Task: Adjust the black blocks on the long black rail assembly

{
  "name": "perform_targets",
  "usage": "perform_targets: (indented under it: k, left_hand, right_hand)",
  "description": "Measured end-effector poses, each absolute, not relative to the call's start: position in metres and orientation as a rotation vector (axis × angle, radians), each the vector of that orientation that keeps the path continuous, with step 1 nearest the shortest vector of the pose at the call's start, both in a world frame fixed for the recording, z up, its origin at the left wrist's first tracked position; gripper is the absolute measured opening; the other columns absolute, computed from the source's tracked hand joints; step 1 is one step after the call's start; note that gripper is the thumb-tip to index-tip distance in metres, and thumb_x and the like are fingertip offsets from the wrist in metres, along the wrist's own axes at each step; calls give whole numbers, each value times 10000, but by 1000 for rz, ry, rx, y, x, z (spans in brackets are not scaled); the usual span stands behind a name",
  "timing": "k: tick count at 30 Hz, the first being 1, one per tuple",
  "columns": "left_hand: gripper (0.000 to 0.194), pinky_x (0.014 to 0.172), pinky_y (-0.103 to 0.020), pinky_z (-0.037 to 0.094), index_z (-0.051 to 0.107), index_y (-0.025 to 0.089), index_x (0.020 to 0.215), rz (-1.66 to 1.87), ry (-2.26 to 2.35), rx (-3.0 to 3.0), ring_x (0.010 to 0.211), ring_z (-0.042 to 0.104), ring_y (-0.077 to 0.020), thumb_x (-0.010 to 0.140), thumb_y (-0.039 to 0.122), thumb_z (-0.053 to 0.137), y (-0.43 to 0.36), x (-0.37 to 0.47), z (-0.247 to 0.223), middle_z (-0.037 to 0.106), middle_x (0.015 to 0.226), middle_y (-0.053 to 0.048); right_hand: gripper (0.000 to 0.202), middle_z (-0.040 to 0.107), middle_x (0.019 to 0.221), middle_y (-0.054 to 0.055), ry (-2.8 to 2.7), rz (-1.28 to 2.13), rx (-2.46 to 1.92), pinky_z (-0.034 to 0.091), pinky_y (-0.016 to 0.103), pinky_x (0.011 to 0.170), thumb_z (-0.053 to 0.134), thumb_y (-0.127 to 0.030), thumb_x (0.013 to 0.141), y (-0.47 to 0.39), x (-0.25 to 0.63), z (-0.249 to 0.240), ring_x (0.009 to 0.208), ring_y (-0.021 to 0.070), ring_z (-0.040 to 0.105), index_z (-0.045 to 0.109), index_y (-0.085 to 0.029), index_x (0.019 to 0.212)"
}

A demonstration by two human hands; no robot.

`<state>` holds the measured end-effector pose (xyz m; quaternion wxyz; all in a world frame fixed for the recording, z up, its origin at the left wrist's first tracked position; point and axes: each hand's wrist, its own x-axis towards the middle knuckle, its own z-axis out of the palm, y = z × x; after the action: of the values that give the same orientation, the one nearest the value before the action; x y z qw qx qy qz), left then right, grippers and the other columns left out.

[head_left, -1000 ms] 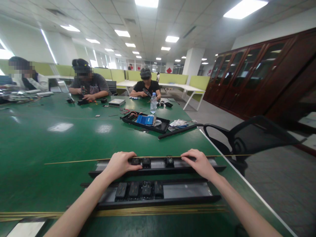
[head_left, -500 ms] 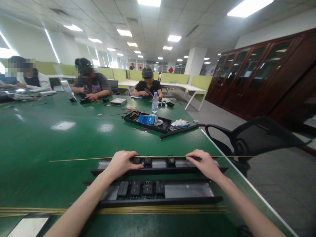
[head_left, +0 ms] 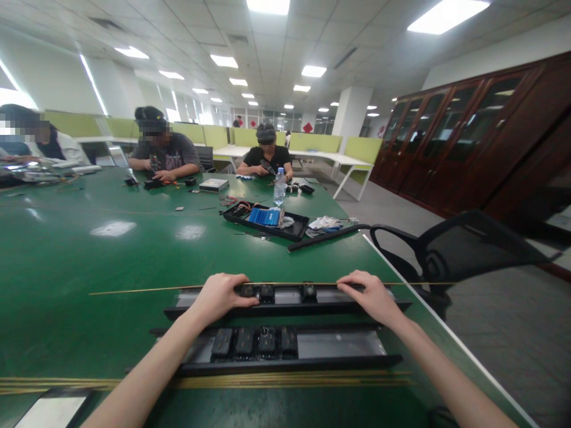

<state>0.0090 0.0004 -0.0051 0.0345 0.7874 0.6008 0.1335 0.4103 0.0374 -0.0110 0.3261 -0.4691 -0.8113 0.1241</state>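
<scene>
Across the far black-edged metal channel [head_left: 289, 295] lies a long thin brass rod [head_left: 294, 283], reaching well past both its ends. My right hand [head_left: 368, 294] pinches the rod between thumb and fingertips. My left hand [head_left: 220, 294] grips a black socket block [head_left: 247, 290] in that channel, its fingertips at the rod and its thumb on the near side. Further right in the channel stand two more black blocks, a middle one [head_left: 266, 293] and a right one [head_left: 308, 291]. Nearer to me is a second channel [head_left: 341, 343] with several larger black socket blocks [head_left: 245, 342].
Several brass rods [head_left: 289, 378] lie along the near side of the green table [head_left: 134, 255]. Beyond are a black tray [head_left: 297, 226] with a blue item, a water bottle [head_left: 279, 187] and gloves [head_left: 325, 224]. A mesh chair [head_left: 473, 249] stands right; people work across the table.
Both hands keep their places on the rod and block. The view has shifted very slightly; the rod and channels stay put.
</scene>
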Motion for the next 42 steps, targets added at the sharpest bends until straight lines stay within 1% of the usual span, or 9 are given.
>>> perform_targets:
  k: [20, 30, 35, 42]
  left_hand:
    - [465, 636, -273, 386, 753, 236, 952, 441, 1835, 2421, 784, 710, -255, 780, 664, 698, 1, 5, -8, 759, 809, -51]
    - [476, 653, -283, 402, 760, 235, 964, 447, 1833, 2424, 812, 718, -270, 771, 666, 703, 2, 4, -8, 767, 830, -58]
    - [475, 652, -279, 404, 759, 233, 963, 444, 1833, 2412, 805, 718, -264, 772, 664, 704, 2, 4, -8, 769, 838, -59]
    - [458, 637, -273, 389, 754, 234, 943, 444, 1832, 2440, 779, 713, -253, 780, 658, 700, 3, 1, -10, 757, 793, -49]
  right_hand:
    - [267, 768, 916, 66, -2071, 374, -1309, 506, 414, 860, 629, -474, 901, 36, 424, -9, 899, 275, 688, 771, -250, 868]
    - [327, 767, 925, 91, -2046, 390, -1345, 514, 426, 857, 622, -525, 893, 33, 431, -6, 902, 285, 688, 771, -235, 872]
    - [323, 769, 912, 82, -2056, 368, -1327, 509, 431, 869, 633, -533, 885, 34, 432, -6, 904, 288, 691, 771, -243, 852]
    - [298, 771, 922, 72, -2055, 345, -1321, 510, 421, 878, 643, -513, 889, 37, 440, -10, 911, 280, 696, 775, -247, 862]
